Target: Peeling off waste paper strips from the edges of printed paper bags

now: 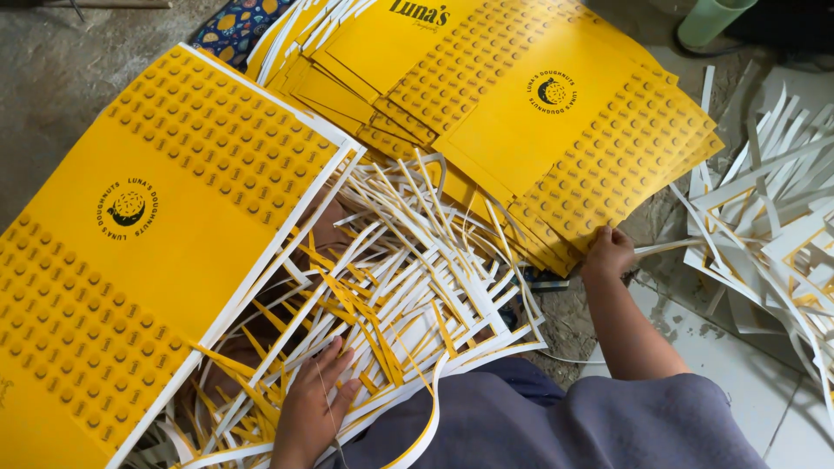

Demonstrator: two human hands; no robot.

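- Fingertips of our left hand [311, 408] are buried in the tangle of white and yellow cardboard offcut strips [391, 287] on our lap; we cannot tell how tightly they close on the strips.
- Our right hand [608, 252] curls on the lower edge of the fanned stack of yellow printed cardboard sheets [521, 130]; its fingertips are hidden behind the sheets.
- The large yellow sheet with a white border [148, 234] runs off frame at left.
- A pale green cylindrical container [708, 22] at top right is cut off, contents unseen.
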